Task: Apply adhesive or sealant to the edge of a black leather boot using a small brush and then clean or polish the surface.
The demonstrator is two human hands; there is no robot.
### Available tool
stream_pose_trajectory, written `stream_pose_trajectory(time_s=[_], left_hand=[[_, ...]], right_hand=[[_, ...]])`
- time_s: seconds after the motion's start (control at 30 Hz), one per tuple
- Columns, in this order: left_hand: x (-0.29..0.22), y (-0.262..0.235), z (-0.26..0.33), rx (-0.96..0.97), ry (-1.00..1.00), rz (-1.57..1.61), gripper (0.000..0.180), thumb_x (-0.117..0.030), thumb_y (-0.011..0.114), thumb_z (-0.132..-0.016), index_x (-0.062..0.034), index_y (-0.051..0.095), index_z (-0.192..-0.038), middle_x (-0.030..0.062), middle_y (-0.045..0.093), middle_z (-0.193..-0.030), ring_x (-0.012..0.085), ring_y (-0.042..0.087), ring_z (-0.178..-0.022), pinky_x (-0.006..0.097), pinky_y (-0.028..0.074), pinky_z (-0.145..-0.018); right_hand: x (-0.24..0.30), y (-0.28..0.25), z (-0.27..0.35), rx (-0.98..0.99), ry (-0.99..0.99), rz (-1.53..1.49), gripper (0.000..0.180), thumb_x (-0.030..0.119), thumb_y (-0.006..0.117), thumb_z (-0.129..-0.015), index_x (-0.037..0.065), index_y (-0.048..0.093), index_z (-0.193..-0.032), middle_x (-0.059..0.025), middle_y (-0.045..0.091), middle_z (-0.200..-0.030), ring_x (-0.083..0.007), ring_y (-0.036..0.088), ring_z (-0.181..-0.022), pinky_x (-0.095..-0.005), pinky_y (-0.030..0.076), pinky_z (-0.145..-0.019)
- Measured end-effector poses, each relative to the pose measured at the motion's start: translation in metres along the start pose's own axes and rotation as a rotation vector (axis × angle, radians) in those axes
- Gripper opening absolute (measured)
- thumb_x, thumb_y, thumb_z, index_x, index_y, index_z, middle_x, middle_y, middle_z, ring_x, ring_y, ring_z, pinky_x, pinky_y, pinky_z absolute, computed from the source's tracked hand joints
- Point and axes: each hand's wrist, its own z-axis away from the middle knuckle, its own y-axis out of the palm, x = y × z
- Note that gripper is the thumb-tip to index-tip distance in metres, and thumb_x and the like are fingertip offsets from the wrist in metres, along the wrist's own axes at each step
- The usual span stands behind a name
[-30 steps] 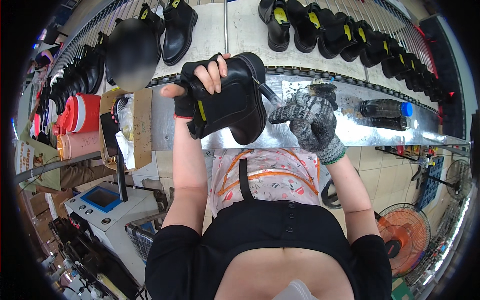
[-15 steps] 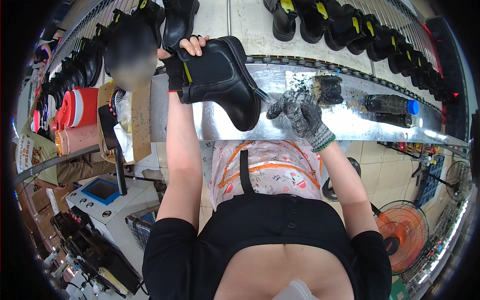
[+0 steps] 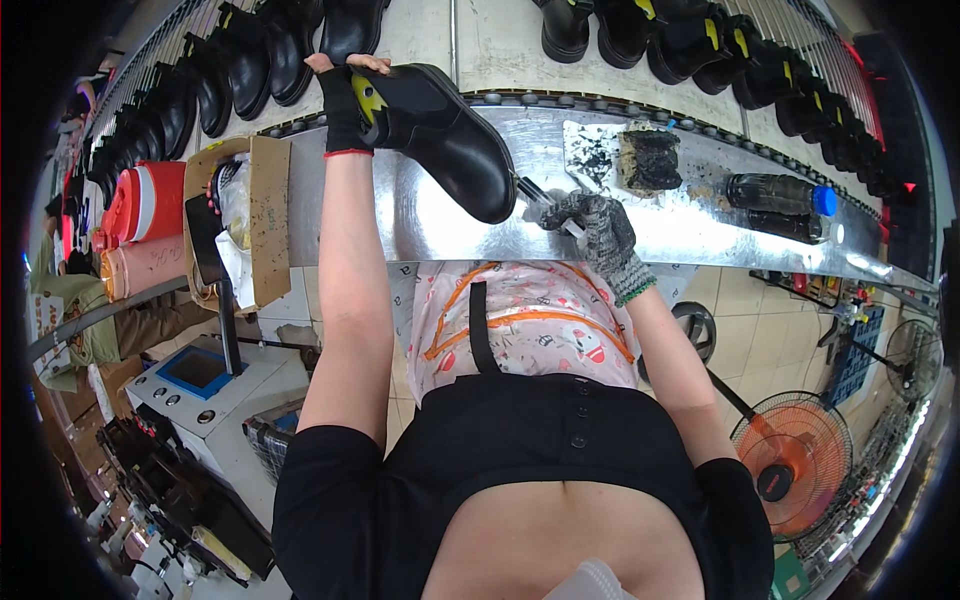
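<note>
Two hands are busy at the upper centre of the frame: the left hand (image 3: pixel 345 95) grips a black boot (image 3: pixel 440 135) by its shaft over the metal bench (image 3: pixel 700 215). Just right, the gloved right hand (image 3: pixel 595 222) is closed around a brush (image 3: pixel 540 197) touching the boot's toe.

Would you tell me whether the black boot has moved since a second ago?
Yes. The black boot has moved up and away, from over the metal bench toward the boot rows.

The left hand (image 3: pixel 345 95) is mostly hidden behind the boot (image 3: pixel 440 135). The tool (image 3: pixel 545 200) in the gloved right hand (image 3: pixel 595 220) is too small to identify.
</note>
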Motion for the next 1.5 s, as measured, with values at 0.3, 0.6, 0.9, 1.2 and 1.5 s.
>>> stream_pose_trajectory(time_s=[0.3,0.6,0.9,1.2,1.5], left_hand=[[0.032,0.002,0.005,-0.057,0.33,-0.459,0.052,-0.051,0.042,-0.094,-0.0023,0.06,-0.097,0.0098,0.065,-0.083,0.0243,0.063,-0.077,0.034,0.048,-0.073],[0.009,0.019,0.037,-0.24,0.506,-1.304,0.051,-0.052,0.05,-0.089,-0.0071,0.047,-0.113,0.0129,0.065,-0.089,0.0328,0.064,-0.083,0.04,0.048,-0.07],[-0.016,0.085,0.103,-0.259,0.456,-1.313,0.059,-0.046,0.076,-0.067,-0.0082,0.044,-0.099,0.0071,0.054,-0.078,0.0249,0.061,-0.069,0.034,0.047,-0.063],[-0.015,0.138,0.169,-0.367,0.287,-1.432,0.073,-0.049,0.087,-0.051,-0.0078,0.045,-0.094,0.0043,0.054,-0.069,0.0198,0.059,-0.06,0.031,0.048,-0.056],[-0.014,0.16,0.2,-0.313,0.042,-1.252,0.067,-0.033,0.088,-0.056,-0.0063,0.043,-0.097,0.003,0.051,-0.064,0.0136,0.053,-0.055,0.027,0.045,-0.052]], right_hand=[[-0.044,0.006,0.011,-0.345,0.373,-0.787,0.073,0.063,0.034,-0.09,-0.003,0.064,-0.092,-0.0129,0.066,-0.08,-0.021,0.063,-0.068,-0.0306,0.052,-0.065],[-0.001,-0.017,0.015,-0.447,0.403,-0.587,0.064,0.051,0.03,-0.097,-0.003,0.065,-0.094,-0.0129,0.068,-0.084,-0.0201,0.065,-0.07,-0.0294,0.053,-0.065],[-0.06,-0.039,0.016,-0.557,0.034,0.648,0.028,0.028,0.054,-0.09,0.002,0.064,-0.096,-0.0093,0.067,-0.079,-0.0195,0.061,-0.064,-0.0321,0.048,-0.058],[0.008,-0.028,0.011,-0.504,0.123,0.592,0.028,0.027,0.049,-0.089,0.004,0.062,-0.099,-0.0106,0.067,-0.082,-0.0261,0.062,-0.074,-0.0385,0.048,-0.068],[0.023,-0.019,0.013,-0.503,0.125,0.499,0.051,0.038,0.031,-0.098,0.007,0.07,-0.085,-0.0062,0.069,-0.076,-0.0202,0.063,-0.07,-0.0332,0.048,-0.066]])
